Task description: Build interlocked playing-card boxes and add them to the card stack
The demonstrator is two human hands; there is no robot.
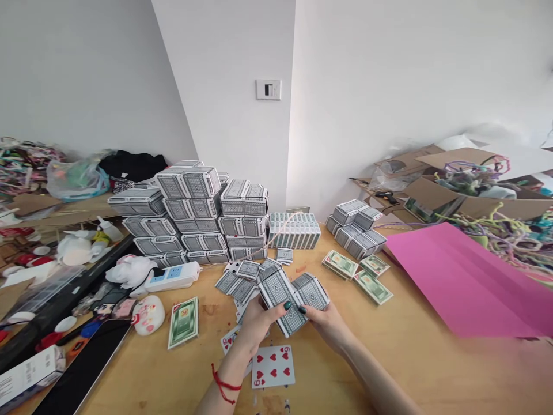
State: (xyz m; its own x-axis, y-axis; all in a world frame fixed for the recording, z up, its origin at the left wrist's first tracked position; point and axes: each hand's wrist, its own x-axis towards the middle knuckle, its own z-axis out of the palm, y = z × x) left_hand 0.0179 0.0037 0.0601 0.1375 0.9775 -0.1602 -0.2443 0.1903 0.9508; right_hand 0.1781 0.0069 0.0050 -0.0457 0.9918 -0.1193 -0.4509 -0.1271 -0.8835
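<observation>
Near the middle of the table, my left hand [258, 323] is closed on a folded playing-card block [280, 294] with a grey patterned back, thumb on its face. My right hand [330, 323] grips a second card block [311, 293], its thumb meeting the first block's edge. The two blocks touch or overlap; I cannot tell whether they are joined. Behind my left hand lie loose folded cards [237, 283]. A face-up six of hearts [273, 366] rests below my hands, and other face-up cards show partly under my left wrist.
Stacked card blocks [190, 207] rise at the back left, with a smaller stack [358, 227] at the right. Green card boxes [372, 286] lie nearby, another box [183, 323] at left. A pink sheet [462, 282], power strip [175, 276] and tablet [84, 369] flank the work area.
</observation>
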